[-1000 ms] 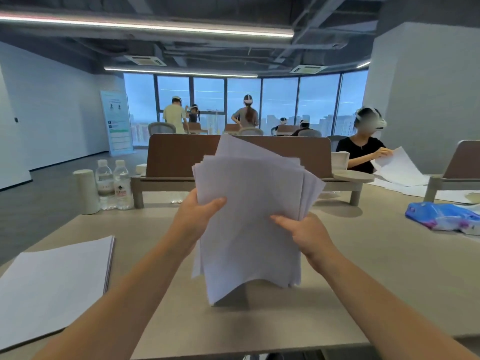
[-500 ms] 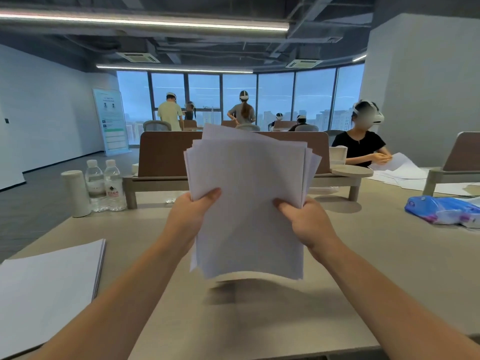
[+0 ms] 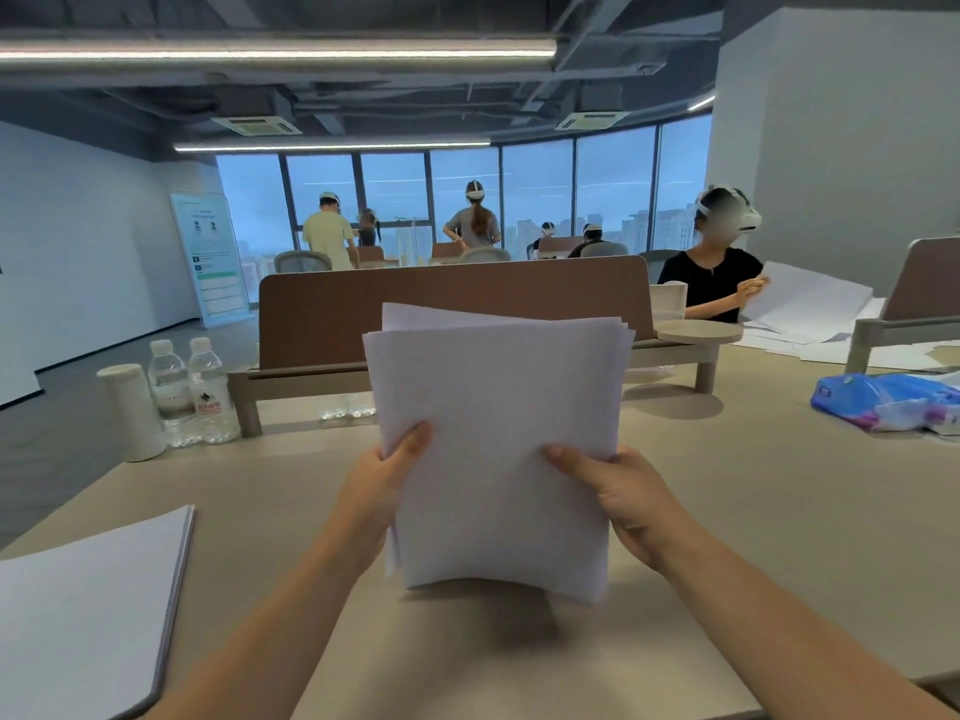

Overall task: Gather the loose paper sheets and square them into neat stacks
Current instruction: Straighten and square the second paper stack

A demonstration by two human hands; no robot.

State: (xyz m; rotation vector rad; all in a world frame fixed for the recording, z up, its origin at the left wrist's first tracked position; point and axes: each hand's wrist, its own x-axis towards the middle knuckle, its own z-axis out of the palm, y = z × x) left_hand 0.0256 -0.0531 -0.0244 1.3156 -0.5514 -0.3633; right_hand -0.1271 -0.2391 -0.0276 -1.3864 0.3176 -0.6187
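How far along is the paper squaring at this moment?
Done: one flat stack lies at the left of the table, its edges looking even. In hand: the left hand and right hand grip a bundle of sheets upright over the table; a stray sheet juts above its top left and edges fan at the right. Left: tap it square and lay it down.

Hands: two, left hand (image 3: 382, 491) and right hand (image 3: 623, 498), frame centre.
Paper bundle (image 3: 498, 433): one, held between them.
Paper stack (image 3: 88, 615): one, lower left.
Water bottles (image 3: 167, 387): two, middle left.
White cylinder container (image 3: 132, 413): one, beside the bottles.
Blue plastic pack (image 3: 883, 400): one, right edge.
Brown divider screens (image 3: 452, 304): two, centre and far right.
People (image 3: 711, 283) beyond: six.
Standing banner (image 3: 213, 257): one, left.
Ceiling vents (image 3: 257, 126): two, top.
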